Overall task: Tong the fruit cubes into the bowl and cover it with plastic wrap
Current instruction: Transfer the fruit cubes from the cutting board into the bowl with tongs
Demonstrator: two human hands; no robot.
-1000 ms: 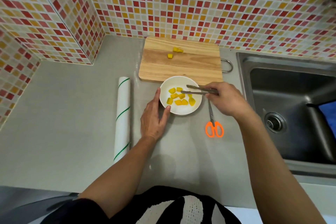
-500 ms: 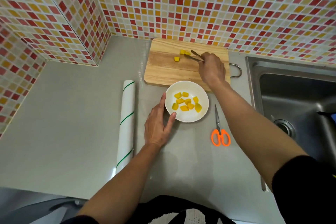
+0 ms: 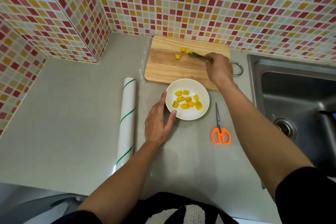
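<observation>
A white bowl [image 3: 187, 114] on the grey counter holds several yellow fruit cubes [image 3: 185, 100]. My left hand [image 3: 158, 125] rests on the counter with thumb and fingers against the bowl's left rim. Behind the bowl lies a wooden cutting board [image 3: 169, 71] with three yellow cubes: one [image 3: 177, 56] apart at the left, one [image 3: 183, 49] behind, one [image 3: 190, 52] at the tong tips. My right hand [image 3: 219, 68] grips metal tongs [image 3: 199, 56] over the board, their tips at that cube. A roll of plastic wrap [image 3: 126, 120] with green stripes lies left of the bowl.
Orange-handled scissors [image 3: 220, 129] lie right of the bowl, under my right forearm's edge. A steel sink [image 3: 298, 100] sits at the right. Tiled walls close in at the back and left, with a corner jutting out at the left.
My right hand carried the tongs from over the bowl back to the cutting board, and their tips now reach the cubes there. My left hand stayed against the bowl.
</observation>
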